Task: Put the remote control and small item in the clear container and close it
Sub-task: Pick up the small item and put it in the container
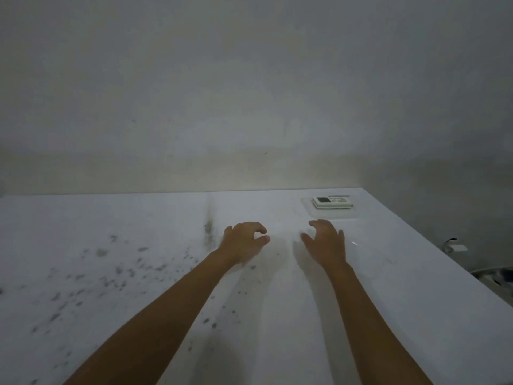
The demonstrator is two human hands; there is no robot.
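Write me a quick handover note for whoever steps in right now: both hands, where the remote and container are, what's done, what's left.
Left hand: empty, fingers curled, over the white table.
Right hand: empty, open, fingers spread, just short of the clear container.
Remote control: lies at the table's far right, within the clear container's outline; whether it sits inside the container or on its lid is unclear.
Small item: not identifiable; a tiny pale sliver lies right of the right hand, too small to tell.
Done: nothing certain.
Left: confirm the remote is in, add the small item, close the container.
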